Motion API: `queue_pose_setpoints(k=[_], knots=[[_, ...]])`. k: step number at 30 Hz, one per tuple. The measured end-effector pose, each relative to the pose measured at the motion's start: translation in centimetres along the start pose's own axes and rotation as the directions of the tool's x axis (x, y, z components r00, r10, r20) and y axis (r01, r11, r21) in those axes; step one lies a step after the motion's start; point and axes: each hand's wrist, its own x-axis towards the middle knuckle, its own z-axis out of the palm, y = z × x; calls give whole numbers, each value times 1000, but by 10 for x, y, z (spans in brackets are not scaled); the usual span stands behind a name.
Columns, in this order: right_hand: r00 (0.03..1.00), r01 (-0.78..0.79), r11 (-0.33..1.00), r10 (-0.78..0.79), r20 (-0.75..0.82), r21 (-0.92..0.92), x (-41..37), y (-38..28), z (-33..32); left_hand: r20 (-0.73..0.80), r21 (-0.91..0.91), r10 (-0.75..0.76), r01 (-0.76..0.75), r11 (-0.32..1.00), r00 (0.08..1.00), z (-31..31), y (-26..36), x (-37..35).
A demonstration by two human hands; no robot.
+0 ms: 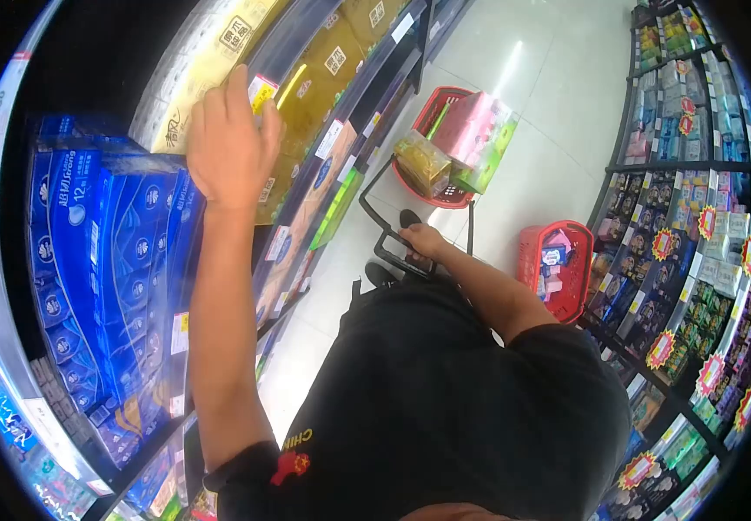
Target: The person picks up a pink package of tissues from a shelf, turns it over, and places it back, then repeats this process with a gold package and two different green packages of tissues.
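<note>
My left hand (234,143) reaches up to the shelf on the left, fingers stretched out and thumb apart. Its fingertips lie by a yellow price tag (262,91) on the shelf edge, beside a pale yellow tissue pack (219,39). Gold tissue packs (332,65) stand just past the hand. Below the wrist are blue tissue packs (123,226). My right hand (423,240) is closed round the black handle (381,227) of a red shopping basket (403,178) on the floor. In that basket lie a pink and green pack (475,135) and a smaller gold pack (423,162).
A second red basket (529,260) with small packages in it stands by the right shelf. Tall shelves of packaged goods (653,217) with starburst price signs line that side. Pale floor tiles (558,95) run between the shelves. My shoe (380,274) is close behind the first basket.
</note>
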Motion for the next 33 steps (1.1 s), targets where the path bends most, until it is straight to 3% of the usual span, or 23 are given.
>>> queue_pose_setpoints(k=[3,6,9,12,15,18,21,24,27,30,33], knots=[[988,82,982,-102,-114,-169,-1,12,6,-3,3,-4,4,1000,1000,1,0,-1],[947,183,878,-278,-160,-442,-8,29,7,-11,15,1,-1,1000,1000,1,-1,-4],[952,125,827,-256,-170,-548,-21,43,8,-17,20,2,-2,1000,1000,4,-2,-4],[973,76,837,-181,-144,-542,-44,39,2,-101,104,66,-55,993,993,6,-3,-4],[960,142,791,-257,-112,-595,-43,52,2,-83,96,49,-41,995,995,5,0,-4],[999,-27,965,34,22,-260,-50,38,-3,-41,87,20,-17,996,999,4,3,-1],[981,169,973,-182,-68,-158,-28,52,-6,-7,99,-7,8,995,1000,5,5,0],[994,-57,985,70,-79,164,7,53,-25,24,126,-33,29,992,999,6,8,2],[967,-27,998,41,-250,57,44,52,-58,40,151,-54,47,987,998,10,9,3],[854,144,977,-202,-479,-155,108,85,-80,51,143,-76,68,987,996,13,10,4],[717,123,886,-390,-577,-446,130,72,-98,53,191,-58,47,980,997,19,8,4]])
